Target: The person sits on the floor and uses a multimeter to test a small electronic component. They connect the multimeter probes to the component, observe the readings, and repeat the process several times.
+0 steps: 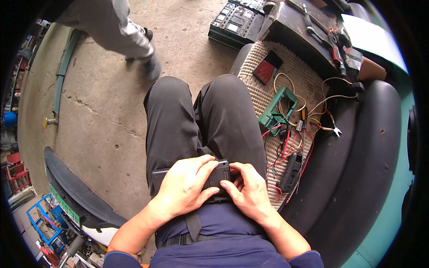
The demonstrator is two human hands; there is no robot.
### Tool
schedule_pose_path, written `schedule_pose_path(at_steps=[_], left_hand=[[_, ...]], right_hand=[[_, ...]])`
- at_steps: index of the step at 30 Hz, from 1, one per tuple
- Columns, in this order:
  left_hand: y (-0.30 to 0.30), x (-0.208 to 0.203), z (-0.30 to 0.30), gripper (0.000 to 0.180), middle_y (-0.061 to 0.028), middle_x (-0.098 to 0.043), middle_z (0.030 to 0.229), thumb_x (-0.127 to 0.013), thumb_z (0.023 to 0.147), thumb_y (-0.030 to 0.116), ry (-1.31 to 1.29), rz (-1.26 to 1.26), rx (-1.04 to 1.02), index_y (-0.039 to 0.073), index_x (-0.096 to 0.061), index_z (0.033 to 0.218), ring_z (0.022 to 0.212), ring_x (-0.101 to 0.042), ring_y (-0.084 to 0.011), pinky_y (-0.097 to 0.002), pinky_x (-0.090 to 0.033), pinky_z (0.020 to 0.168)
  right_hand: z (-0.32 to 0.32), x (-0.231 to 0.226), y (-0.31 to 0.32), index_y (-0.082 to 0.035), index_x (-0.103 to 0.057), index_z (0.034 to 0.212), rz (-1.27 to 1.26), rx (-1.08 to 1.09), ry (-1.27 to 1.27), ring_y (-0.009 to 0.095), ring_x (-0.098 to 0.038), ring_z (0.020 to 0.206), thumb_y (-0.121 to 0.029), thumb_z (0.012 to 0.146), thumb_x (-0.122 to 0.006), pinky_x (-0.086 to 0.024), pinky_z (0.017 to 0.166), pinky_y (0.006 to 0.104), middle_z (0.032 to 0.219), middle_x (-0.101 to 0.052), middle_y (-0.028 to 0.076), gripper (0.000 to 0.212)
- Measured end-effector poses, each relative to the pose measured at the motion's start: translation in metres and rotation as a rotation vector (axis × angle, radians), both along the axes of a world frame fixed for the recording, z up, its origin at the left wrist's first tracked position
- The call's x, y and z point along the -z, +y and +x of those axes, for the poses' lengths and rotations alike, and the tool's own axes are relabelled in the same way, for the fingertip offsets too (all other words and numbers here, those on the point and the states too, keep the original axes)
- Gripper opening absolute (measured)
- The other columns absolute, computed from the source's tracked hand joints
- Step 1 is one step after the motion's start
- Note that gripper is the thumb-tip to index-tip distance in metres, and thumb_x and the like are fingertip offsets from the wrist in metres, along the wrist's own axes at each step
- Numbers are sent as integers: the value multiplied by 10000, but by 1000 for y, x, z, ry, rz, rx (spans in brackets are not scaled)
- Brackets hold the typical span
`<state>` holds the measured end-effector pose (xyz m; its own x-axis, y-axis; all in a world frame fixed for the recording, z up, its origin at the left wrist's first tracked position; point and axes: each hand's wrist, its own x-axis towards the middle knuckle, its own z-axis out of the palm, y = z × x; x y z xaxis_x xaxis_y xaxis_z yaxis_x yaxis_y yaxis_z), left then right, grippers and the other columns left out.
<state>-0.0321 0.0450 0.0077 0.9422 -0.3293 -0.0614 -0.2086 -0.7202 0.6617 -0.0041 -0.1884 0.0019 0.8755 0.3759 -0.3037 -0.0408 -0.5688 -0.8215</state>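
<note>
Down on the person's lap, a flat, dark grey rectangular device (210, 176) with rounded corners and a matte, plastic-looking shell lies across the thighs, its long side running left to right. Over its left half the left hand (185, 187) lies curled, fingers closed on the top face and thumb tucked under the near edge, so it holds the casing. At its right end the right hand (248, 190) grips too, fingers bent tight against the end and near edge, thumb pressing beside the left thumb. Beneath the fingers are smooth black trousers (196, 116). Beyond the right fingers, to the person's right, a ribbed beige woven mat (263, 96) covers a rounded black seat (362, 156); on it sit a green plastic meter (278, 109), a tangle of red, yellow and cream wires (295, 138), a slim black unit (290, 172) and a red-and-black square card (267, 67). Past the left fingers spreads cracked grey concrete floor (103, 102), where another person's grey trouser leg and dark shoe (129, 35) stand.
</note>
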Motion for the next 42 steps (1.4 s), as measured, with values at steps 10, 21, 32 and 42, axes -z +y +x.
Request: schedule_pose_path(at_steps=[10,21,32,42], left_hand=[[11,-6,9,557,-170,-755,1162,-896,930,376,227,-33,-102,28,-701,1318,1068,-740,-384,-495,-593,935],[23,-12,15,469,-177,-760,1092,-925,893,265,362,-298,-89,16,-745,1247,1046,-750,-383,-463,-595,923],[26,-8,24,478,-186,-791,1156,-899,926,316,451,-289,-44,28,-759,1281,1100,-760,-390,-459,-601,974],[21,-9,44,561,-244,-769,1303,-722,1077,449,613,-87,47,8,-665,1420,1223,-743,-438,-480,-586,1058]], right_hand=[[2,1,-2,3,-715,1382,64,9,153,256,-818,960,-141,1022,-831,-651,848,386,1161,-828,184,405],[30,-11,-20,44,-718,1439,361,31,810,123,-717,1102,-159,1080,-801,-579,1005,316,1269,-802,82,420],[27,-3,-20,50,-707,1418,240,-62,640,197,-741,1125,-236,1080,-801,-600,1013,368,1223,-806,133,453],[162,-12,-81,12,-815,1086,-20,181,-192,262,-799,904,-113,965,-823,-624,837,374,1002,-815,156,174]])
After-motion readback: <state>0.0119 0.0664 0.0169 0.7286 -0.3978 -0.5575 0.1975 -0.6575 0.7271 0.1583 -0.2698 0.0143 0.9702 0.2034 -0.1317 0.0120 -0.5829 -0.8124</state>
